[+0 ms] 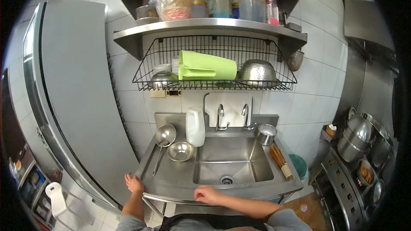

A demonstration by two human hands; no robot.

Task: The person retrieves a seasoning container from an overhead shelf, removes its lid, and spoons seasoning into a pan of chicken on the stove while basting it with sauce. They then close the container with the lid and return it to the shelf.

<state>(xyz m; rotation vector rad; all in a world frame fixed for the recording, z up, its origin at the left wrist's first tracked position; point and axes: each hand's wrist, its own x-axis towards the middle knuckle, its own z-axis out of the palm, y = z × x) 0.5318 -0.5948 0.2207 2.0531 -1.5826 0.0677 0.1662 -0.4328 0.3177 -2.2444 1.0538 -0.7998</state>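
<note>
Resting loosely spread at the sink counter's [171, 185] front-left corner, the left hand [134, 184] was nearer the long-handled ladle [165, 137], ahead-right, handle pointing nearward; the curled right hand's [207, 195] contents couldn't be told

A steel wall shelf [209, 25] spans the upper middle of the room, fixed to a wall of glossy white tiles [317, 60] with thin grout lines. Just below the shelf hangs a black wire rack [205, 84]. Left of the shelf stands a tall grey cabinet [77, 68], its plain side panel facing inward. Far below and left of the shelf, pale floor tiles [97, 214] carry a white plastic chair [56, 199], with an open storage unit [43, 190] just beyond it. To the right of the shelf juts a metal hood [368, 21]; well below that same side of the shelf are a steel cooking range [338, 175] and a brown floor patch [310, 216]. Bright, whitish light glints off the tiles on either side of the shelf
</note>
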